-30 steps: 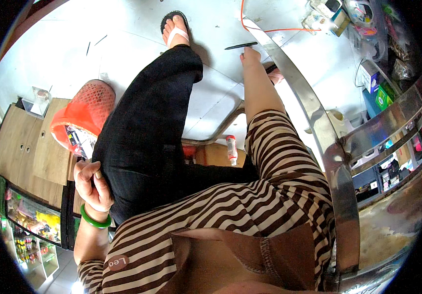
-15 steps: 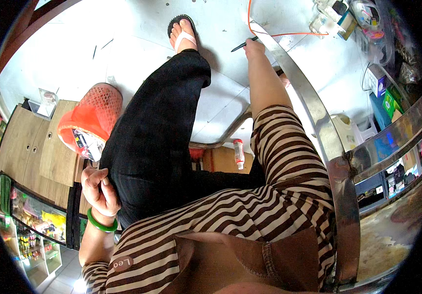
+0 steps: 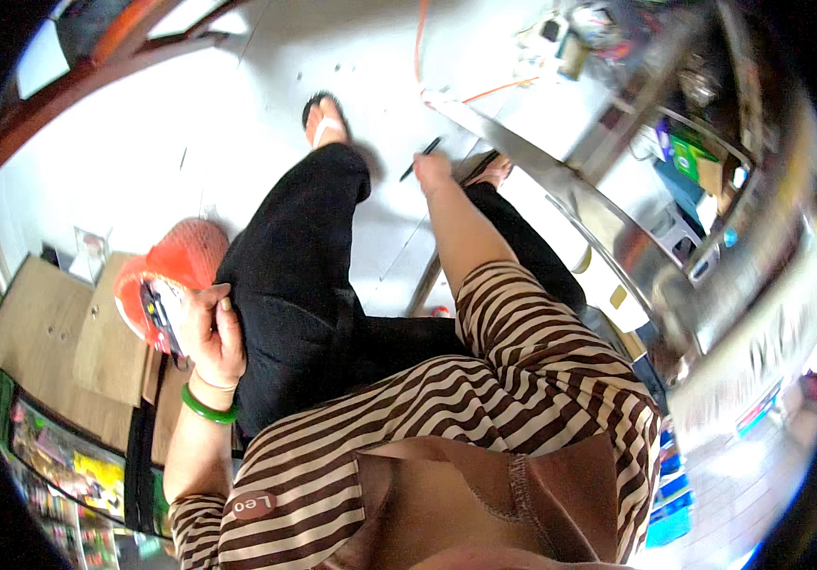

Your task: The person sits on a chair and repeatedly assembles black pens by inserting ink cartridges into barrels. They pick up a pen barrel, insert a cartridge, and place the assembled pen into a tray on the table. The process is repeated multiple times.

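My right hand (image 3: 434, 171) is stretched forward over the pale floor, closed around a slim black pen (image 3: 408, 173). The pen slants, with an end showing on each side of the fist. My left hand (image 3: 211, 337) rests beside my thigh in black trousers (image 3: 294, 256), its fingers curled; whether anything is in them is hidden. A green bangle (image 3: 207, 407) circles that wrist. Close by the left hand stands a red mesh basket (image 3: 185, 252) with black and white items inside.
Wooden cabinets (image 3: 38, 318) and stocked shelves line the left. A metal frame (image 3: 522, 147) slants past my right arm, blurred further right. An orange cord (image 3: 498, 90) lies on the floor ahead. Boxes (image 3: 691, 157) are at the right. Dark red beams (image 3: 95, 90) cross the upper left.
The view has turned and shifted; the metal frame now lies further from my body. My right hand still holds the pen, and my right leg and foot have come into sight. The white bottle is mostly hidden.
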{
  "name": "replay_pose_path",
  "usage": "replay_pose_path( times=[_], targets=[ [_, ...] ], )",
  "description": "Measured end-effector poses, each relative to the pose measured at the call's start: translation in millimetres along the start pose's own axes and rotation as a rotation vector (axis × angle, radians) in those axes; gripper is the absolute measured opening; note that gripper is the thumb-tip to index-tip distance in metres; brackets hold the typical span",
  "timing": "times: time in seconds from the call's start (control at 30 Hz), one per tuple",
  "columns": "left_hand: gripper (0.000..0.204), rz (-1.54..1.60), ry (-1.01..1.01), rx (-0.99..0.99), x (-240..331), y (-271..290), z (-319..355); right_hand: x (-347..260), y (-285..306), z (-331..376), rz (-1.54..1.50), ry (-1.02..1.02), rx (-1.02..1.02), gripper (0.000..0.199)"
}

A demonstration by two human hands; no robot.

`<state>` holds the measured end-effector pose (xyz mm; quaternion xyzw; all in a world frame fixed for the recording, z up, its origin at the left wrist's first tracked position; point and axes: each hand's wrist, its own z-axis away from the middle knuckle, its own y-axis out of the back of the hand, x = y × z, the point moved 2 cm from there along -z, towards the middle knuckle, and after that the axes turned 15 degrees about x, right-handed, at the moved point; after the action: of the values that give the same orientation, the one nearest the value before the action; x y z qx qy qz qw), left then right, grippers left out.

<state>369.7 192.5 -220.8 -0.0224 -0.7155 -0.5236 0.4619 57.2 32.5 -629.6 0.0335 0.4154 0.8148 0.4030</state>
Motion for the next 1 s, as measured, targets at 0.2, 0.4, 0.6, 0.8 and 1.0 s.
replay_pose_path(
  times=[0.2,0.4,0.6,0.8,1.0],
  targets=[
    [0.010,0.028,-0.060,0.046,6.2,1.3,25.2,-92.9,126.9,116.8,0.236,0.370,0.218,0.041],
    [0.009,-0.086,-0.250,0.105,18.4,1.9,32.4,-111.3,208.2,198.5,0.028,0.800,0.164,0.035],
    [0.010,-0.289,-0.343,0.058,40.5,-21.1,43.8,-67.0,300.4,276.4,-0.345,0.627,-0.214,0.025],
    [0.016,0.050,-0.646,-0.202,186.2,-64.9,97.5,11.0,404.0,301.0,-0.532,0.662,-0.109,0.017],
    [0.030,0.150,-0.999,-0.273,365.3,-87.6,127.8,84.4,483.6,270.9,-0.870,0.568,0.189,0.018]
  ],
)
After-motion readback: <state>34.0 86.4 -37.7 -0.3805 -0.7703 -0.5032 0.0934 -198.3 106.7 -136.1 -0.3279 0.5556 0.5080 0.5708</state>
